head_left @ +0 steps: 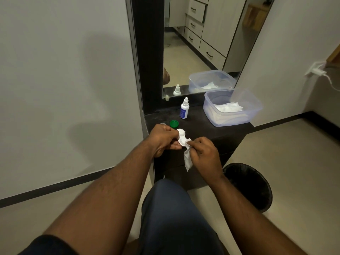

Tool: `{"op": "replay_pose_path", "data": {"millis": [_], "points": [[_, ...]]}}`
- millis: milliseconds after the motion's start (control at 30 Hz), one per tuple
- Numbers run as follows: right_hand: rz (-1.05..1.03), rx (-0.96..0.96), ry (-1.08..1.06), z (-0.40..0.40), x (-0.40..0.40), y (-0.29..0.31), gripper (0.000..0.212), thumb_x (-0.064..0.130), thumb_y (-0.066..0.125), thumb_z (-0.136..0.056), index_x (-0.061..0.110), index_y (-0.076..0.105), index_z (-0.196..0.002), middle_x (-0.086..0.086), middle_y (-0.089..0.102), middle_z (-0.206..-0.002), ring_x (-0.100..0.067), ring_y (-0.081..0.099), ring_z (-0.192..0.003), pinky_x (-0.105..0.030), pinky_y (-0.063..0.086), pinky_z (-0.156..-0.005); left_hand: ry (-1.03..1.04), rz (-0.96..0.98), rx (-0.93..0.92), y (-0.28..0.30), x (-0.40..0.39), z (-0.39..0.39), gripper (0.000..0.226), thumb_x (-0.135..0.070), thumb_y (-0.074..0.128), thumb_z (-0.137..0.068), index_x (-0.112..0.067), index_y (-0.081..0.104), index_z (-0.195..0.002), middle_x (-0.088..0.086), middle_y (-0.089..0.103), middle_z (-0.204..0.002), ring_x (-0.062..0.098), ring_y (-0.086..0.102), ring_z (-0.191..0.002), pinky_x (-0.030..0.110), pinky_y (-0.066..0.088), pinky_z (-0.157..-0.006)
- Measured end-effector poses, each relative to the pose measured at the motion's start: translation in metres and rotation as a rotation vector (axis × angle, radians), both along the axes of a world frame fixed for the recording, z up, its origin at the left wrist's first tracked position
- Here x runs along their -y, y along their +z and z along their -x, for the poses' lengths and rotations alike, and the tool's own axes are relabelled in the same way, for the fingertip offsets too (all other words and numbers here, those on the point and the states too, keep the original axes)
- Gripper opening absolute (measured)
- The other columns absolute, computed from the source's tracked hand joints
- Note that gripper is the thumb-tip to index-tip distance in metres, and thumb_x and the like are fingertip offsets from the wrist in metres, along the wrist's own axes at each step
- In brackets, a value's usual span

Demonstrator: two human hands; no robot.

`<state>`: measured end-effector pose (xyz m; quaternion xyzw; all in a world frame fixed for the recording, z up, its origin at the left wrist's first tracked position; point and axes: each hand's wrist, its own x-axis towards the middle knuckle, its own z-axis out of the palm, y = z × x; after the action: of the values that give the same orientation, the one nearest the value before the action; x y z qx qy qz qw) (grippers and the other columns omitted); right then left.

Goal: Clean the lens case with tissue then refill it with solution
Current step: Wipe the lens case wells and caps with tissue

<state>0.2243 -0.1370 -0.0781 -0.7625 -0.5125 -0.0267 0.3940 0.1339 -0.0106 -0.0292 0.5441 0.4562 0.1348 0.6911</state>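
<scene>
White plastic, the lens case [182, 138] sits above the front edge of the dark counter [206, 129], gripped at its near-left end by my left hand [161, 139]. Both wells look uncapped: the far one shows as an open round cup, and my right hand [204, 153] pinches a tissue [188, 159] into the nearer one, the loose tail of the paper hanging down below my fingers. So I judge I am in the wiping step, with one well under the tissue and the other either done or waiting; I cannot tell which from here.

Just behind the case lies a green cap [174, 123] on the counter, and a second, paler cap [163, 124] peeks out beyond my left knuckles. The solution bottle [184, 108] stands upright further back near the mirror [200, 43], its cap on, so the refill has not begun. To the right is a clear plastic tub [253, 115] with more tissues inside, and a black bin [257, 188] waits on the floor for the used tissue.
</scene>
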Motion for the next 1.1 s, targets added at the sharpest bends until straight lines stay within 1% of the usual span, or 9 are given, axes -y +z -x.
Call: {"op": "replay_pose_path", "data": {"millis": [167,233,333,433,600,767,900,1033,1100], "points": [[0.006,0.023,0.076,0.005,-0.006,0.006,0.033,0.018,0.047,-0.083,0.001,0.072,-0.096,-0.010,0.062,-0.083,-0.022,0.059,-0.078,-0.019,0.042,-0.072,-0.002,-0.004,-0.014,-0.001,-0.002,0.000,0.014,0.004,0.058,-0.089,0.003,0.062,-0.102,0.017,0.065,-0.077,0.017,0.067,-0.051,0.028,0.060,-0.053],[0.002,0.011,0.045,0.002,-0.007,0.004,0.030,0.015,0.049,-0.083,0.000,0.072,-0.097,-0.011,0.063,-0.084,-0.023,0.060,-0.078,-0.022,0.044,-0.074,0.005,-0.005,-0.006,-0.001,-0.001,0.000,0.014,0.005,0.057,-0.088,0.004,0.062,-0.101,0.017,0.065,-0.077,0.018,0.067,-0.051,0.028,0.059,-0.052],[-0.013,-0.049,-0.007,0.000,-0.007,0.002,0.026,0.009,0.054,-0.081,0.000,0.072,-0.098,-0.012,0.064,-0.084,-0.025,0.061,-0.078,-0.035,0.053,-0.072,0.004,-0.010,0.005,-0.001,0.001,0.001,0.010,0.006,0.056,-0.089,0.004,0.062,-0.097,0.017,0.066,-0.076,0.017,0.067,-0.050,0.029,0.060,-0.051],[-0.003,-0.003,0.068,0.003,-0.005,0.001,0.027,0.014,0.056,-0.081,0.001,0.072,-0.098,-0.011,0.063,-0.082,-0.023,0.061,-0.077,-0.030,0.050,-0.068,0.006,-0.009,0.015,-0.002,0.000,0.000,0.011,0.007,0.056,-0.088,0.006,0.061,-0.097,0.018,0.064,-0.076,0.017,0.066,-0.051,0.029,0.060,-0.053],[-0.044,-0.051,-0.017,0.002,-0.005,-0.005,0.021,0.001,0.061,-0.081,-0.002,0.071,-0.099,-0.012,0.064,-0.083,-0.023,0.062,-0.076,-0.020,0.044,-0.069,-0.005,0.010,-0.003,-0.001,0.000,0.001,0.014,0.005,0.057,-0.089,0.004,0.062,-0.102,0.018,0.067,-0.082,0.021,0.069,-0.060,0.030,0.060,-0.054],[-0.087,-0.081,-0.042,0.004,-0.007,-0.007,0.020,-0.002,0.062,-0.082,-0.003,0.070,-0.100,-0.012,0.063,-0.082,-0.023,0.061,-0.075,-0.020,0.046,-0.067,-0.003,0.021,-0.005,-0.002,-0.002,0.001,0.013,0.004,0.058,-0.089,0.002,0.064,-0.100,0.018,0.068,-0.087,0.022,0.071,-0.065,0.031,0.061,-0.058],[-0.111,-0.068,-0.030,0.011,-0.007,-0.010,0.022,0.002,0.060,-0.082,-0.003,0.071,-0.100,-0.013,0.065,-0.083,-0.022,0.062,-0.075,-0.021,0.047,-0.068,-0.002,0.022,-0.005,0.000,-0.001,0.002,0.012,0.004,0.057,-0.089,0.003,0.063,-0.099,0.017,0.066,-0.082,0.021,0.069,-0.062,0.028,0.060,-0.053],[-0.149,-0.155,-0.119,0.014,-0.011,-0.011,0.019,-0.003,0.062,-0.083,-0.004,0.070,-0.100,-0.011,0.064,-0.084,-0.018,0.060,-0.074,-0.005,0.039,-0.066,0.014,0.029,0.017,0.001,0.001,0.001,0.010,0.006,0.055,-0.089,0.005,0.062,-0.098,0.017,0.066,-0.078,0.018,0.068,-0.053,0.027,0.059,-0.050],[-0.172,-0.167,-0.114,0.018,-0.010,-0.014,0.016,-0.002,0.063,-0.083,-0.003,0.071,-0.097,-0.010,0.063,-0.080,-0.017,0.059,-0.070,-0.007,0.039,-0.064,0.016,0.026,0.024,0.001,0.002,0.001,0.013,0.008,0.054,-0.089,0.007,0.061,-0.100,0.017,0.066,-0.077,0.017,0.068,-0.050,0.026,0.058,-0.048]]}}
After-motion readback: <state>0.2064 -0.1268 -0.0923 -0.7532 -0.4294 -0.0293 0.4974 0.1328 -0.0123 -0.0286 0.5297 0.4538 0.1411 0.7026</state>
